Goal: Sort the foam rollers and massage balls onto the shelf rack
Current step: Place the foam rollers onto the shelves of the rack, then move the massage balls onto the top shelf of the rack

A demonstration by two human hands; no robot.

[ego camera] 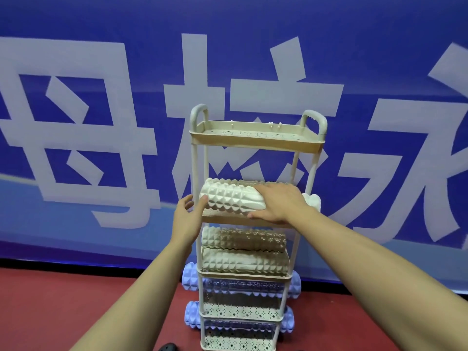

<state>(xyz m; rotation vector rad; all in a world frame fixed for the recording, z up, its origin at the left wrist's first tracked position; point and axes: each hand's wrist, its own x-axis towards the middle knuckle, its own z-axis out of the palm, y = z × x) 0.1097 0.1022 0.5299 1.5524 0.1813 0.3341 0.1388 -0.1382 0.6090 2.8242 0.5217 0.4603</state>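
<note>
We see a white knobbed foam roller (pixel 231 198) lying crosswise on the beige shelf rack's (pixel 255 141) second tier, two beige rollers (pixel 244 252) stacked below, and two lavender rollers (pixel 190 277) on lower tiers.

Knobbly matt foam roller (pixel 231 200); perforated plastic rack (pixel 255 144)

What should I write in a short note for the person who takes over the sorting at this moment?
Left hand: open, its fingertips touch the left end of the white roller.
Right hand: open, lies flat over the right part of that roller.
The white roller lies across the second shelf of the rack.
Done: two beige rollers lie on the third shelf; purple rollers fill the two lower shelves.
The top shelf holds nothing.
Left: let go of the white roller once it sits well. No massage balls are in view.
</note>
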